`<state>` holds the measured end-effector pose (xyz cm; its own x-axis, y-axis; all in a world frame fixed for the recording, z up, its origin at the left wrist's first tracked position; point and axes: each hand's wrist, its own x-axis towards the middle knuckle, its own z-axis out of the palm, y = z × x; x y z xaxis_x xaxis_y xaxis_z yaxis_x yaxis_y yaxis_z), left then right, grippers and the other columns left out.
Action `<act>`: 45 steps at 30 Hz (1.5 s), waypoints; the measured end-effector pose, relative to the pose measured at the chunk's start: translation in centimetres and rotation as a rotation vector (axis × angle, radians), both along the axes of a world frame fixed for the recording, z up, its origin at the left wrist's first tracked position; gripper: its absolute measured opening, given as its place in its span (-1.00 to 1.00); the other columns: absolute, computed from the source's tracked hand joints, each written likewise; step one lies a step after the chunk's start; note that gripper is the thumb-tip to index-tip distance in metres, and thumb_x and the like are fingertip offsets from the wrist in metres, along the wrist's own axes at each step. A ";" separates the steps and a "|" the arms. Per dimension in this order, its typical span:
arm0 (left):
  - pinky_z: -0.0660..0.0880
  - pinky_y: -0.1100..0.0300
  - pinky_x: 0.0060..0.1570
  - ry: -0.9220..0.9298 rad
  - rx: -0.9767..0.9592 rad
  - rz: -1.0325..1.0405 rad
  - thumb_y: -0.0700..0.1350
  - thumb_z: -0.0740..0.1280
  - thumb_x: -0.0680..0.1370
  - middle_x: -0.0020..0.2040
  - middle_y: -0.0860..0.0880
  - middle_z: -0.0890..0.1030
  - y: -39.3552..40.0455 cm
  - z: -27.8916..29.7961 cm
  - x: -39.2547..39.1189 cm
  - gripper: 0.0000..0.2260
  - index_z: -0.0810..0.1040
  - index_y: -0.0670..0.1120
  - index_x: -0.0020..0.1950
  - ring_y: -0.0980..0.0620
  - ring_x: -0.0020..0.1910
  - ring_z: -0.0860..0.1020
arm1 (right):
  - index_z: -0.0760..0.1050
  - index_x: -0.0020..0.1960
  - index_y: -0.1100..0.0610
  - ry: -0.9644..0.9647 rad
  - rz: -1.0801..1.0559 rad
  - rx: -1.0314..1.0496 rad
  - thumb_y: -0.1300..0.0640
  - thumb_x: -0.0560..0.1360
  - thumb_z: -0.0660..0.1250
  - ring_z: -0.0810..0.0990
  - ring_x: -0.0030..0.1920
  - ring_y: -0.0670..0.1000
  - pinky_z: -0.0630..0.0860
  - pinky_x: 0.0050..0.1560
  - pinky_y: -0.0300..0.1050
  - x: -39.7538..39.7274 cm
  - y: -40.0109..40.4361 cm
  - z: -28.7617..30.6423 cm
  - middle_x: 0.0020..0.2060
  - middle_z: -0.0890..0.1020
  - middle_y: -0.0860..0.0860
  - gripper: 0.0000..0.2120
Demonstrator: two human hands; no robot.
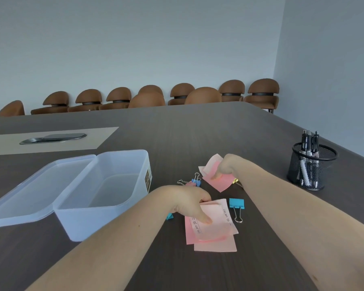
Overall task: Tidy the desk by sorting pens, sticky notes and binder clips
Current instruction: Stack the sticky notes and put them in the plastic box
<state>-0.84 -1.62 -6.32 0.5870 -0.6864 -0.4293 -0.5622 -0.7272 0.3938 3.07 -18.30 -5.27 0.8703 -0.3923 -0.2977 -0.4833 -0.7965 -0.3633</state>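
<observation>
Pink sticky notes (213, 226) sit pinned under my left hand (190, 201); my right hand (225, 166) pinches more notes (218, 181), gathering both for stacking.

pens (309, 143) upright in mesh cup (311, 166) | pink sticky notes (214, 232) piled | binder clips (236, 203) scattered

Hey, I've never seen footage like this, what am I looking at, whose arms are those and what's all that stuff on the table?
This is one picture from a camera worn on a person's head, looking down at their own bare arms. No robot is involved. On the dark wood-grain table lie pink sticky notes, blue binder clips, a clear plastic box with its lid beside it, and a black mesh cup of pens. The left hand presses on the near pile of pink notes; the right hand pinches the far pink notes.
</observation>
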 end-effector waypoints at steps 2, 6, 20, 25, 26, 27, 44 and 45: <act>0.33 0.24 -0.25 -0.019 0.005 -0.005 -0.02 0.37 0.52 -0.20 0.07 0.45 0.1 0.1 0.0 -0.85 0.46 -0.07 -0.04 0.03 -0.10 0.44 | 0.34 0.39 0.28 -0.012 -0.027 0.010 0.11 0.52 0.36 0.47 0.34 0.17 0.40 0.31 -0.03 -0.2 -0.3 -0.5 0.34 0.47 0.18 -0.49; 0.32 0.27 -0.31 -0.021 0.006 -0.002 -0.03 0.37 0.52 -0.24 0.11 0.43 0.2 0.2 -0.1 -0.85 0.42 0.00 -0.14 0.10 -0.22 0.42 | 0.42 0.31 0.29 -0.100 -0.053 0.043 0.11 0.45 0.42 0.55 0.24 0.18 0.47 0.20 -0.04 0.0 -1.2 -1.3 0.19 0.56 0.17 -0.50; 0.46 0.13 -0.10 0.001 -0.085 0.135 -0.04 0.40 0.49 -0.08 0.04 0.56 0.4 -0.7 0.5 -0.82 0.50 -0.09 0.00 -0.02 0.02 0.55 | 0.52 0.18 0.24 -0.532 -0.096 0.588 0.24 0.39 0.48 0.59 0.04 0.13 0.52 -0.03 -0.05 -1.6 -1.3 -1.1 0.11 0.62 0.14 -0.63; 0.42 0.16 -0.20 0.012 -0.199 0.312 -0.17 0.36 0.49 -0.04 -0.09 0.56 0.8 -0.7 0.9 -0.91 0.51 -0.12 -0.04 -0.05 -0.07 0.54 | 0.51 0.25 0.17 -0.492 0.111 0.893 0.21 0.46 0.43 0.60 0.13 0.12 0.55 0.06 -0.03 -4.5 -1.3 0.5 0.10 0.64 0.09 -0.63; 0.40 0.16 -0.20 0.004 -0.216 0.350 -0.21 0.34 0.49 -0.05 -0.09 0.54 0.9 -0.6 0.9 -0.92 0.50 -0.14 -0.03 -0.05 -0.10 0.50 | 0.51 0.26 0.16 -0.449 0.148 0.917 0.20 0.46 0.43 0.60 0.14 0.12 0.55 0.11 0.00 -5.1 -1.3 0.5 0.11 0.64 0.09 -0.63; 0.37 0.16 -0.19 -0.002 -0.243 0.385 -0.25 0.30 0.49 -0.05 -0.11 0.52 1.1 -0.5 0.9 -0.88 0.51 -0.18 0.02 -0.06 -0.11 0.47 | 0.51 0.27 0.15 -0.405 0.181 0.923 0.18 0.46 0.44 0.60 0.16 0.11 0.54 0.16 0.02 -5.7 -1.3 0.3 0.14 0.65 0.09 -0.61; 0.36 0.18 0.07 -0.007 -0.820 0.522 0.29 0.21 0.51 0.11 0.14 0.55 0.0 2.3 -2.6 -0.59 0.58 0.02 0.11 0.11 0.10 0.48 | 0.53 0.15 0.04 -0.489 0.224 0.708 0.13 0.39 0.50 0.65 -0.05 -0.08 0.58 -0.03 -0.18 -10.0 1.7 -2.9 0.01 0.69 -0.02 -0.65; 0.34 0.20 0.07 -0.038 -0.844 0.531 0.27 0.20 0.52 0.13 0.12 0.54 -0.1 2.0 -2.6 -0.63 0.57 0.04 0.09 0.11 0.13 0.47 | 0.53 0.15 0.04 -0.500 0.209 0.698 0.11 0.39 0.50 0.64 -0.06 -0.08 0.57 -0.07 -0.20 -10.1 1.7 -2.8 0.01 0.68 -0.02 -0.65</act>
